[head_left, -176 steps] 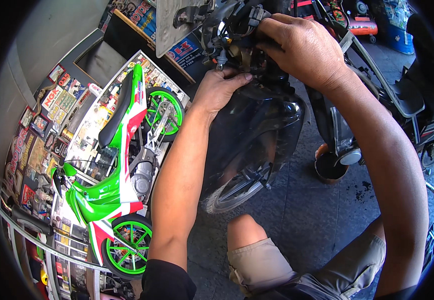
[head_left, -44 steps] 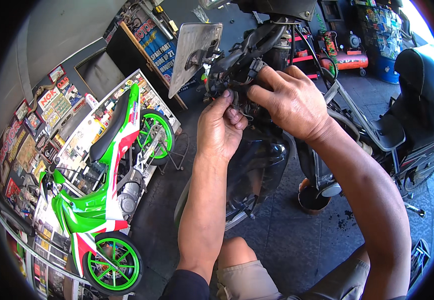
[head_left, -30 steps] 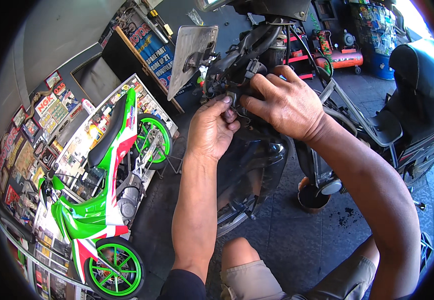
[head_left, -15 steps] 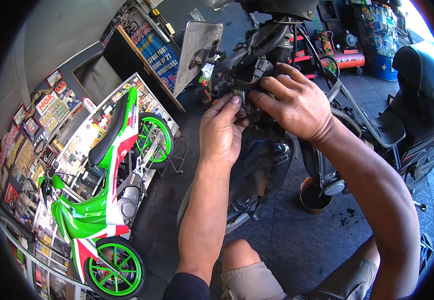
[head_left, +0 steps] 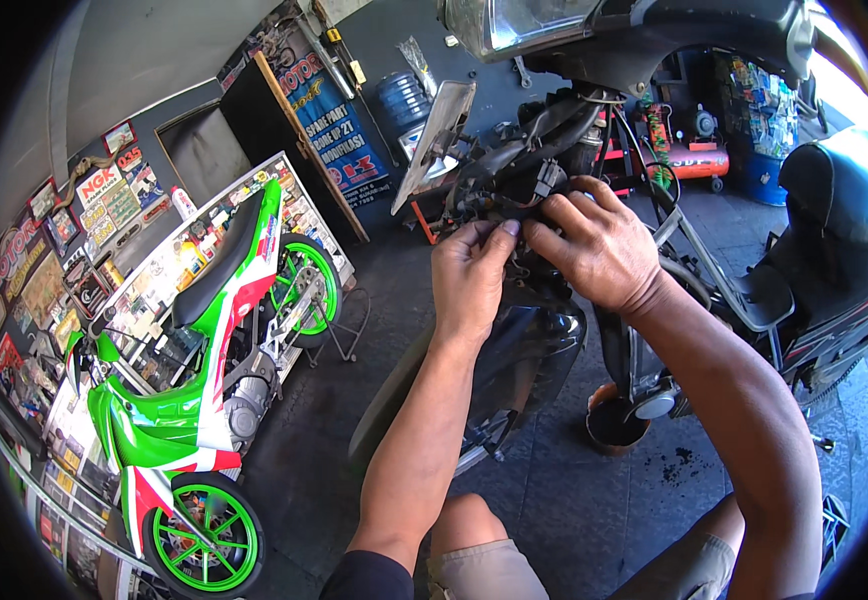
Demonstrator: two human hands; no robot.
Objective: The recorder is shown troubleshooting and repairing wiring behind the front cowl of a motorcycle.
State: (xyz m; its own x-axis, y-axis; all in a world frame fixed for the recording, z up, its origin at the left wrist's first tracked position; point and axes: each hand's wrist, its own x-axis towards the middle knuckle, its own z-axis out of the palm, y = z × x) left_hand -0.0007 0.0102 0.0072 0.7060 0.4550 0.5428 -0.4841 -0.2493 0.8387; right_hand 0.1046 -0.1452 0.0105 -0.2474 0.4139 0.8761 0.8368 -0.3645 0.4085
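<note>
Both my hands meet at the opened front of a dark scooter-type motorcycle, where wiring lies exposed. My left hand pinches with thumb and fingertips at a spot among the wires. Right beside it, my right hand has its fingers bent and its tips pressed in at the same spot. What they hold is hidden behind the fingers. A dark wire connector sticks up just above the right fingers. To the left of the wiring stands a pale flat plate, tilted.
The front cowl overhangs my hands. A green, white and red motorcycle stands at left before a display case. A round pot sits on the floor below the dark motorcycle. Behind are a red air compressor and a blue drum.
My view has shifted, so the cowl shows more and my hands sit lower. The small pale part seen between my fingertips is now covered by them. Both hands stay at the wiring.
</note>
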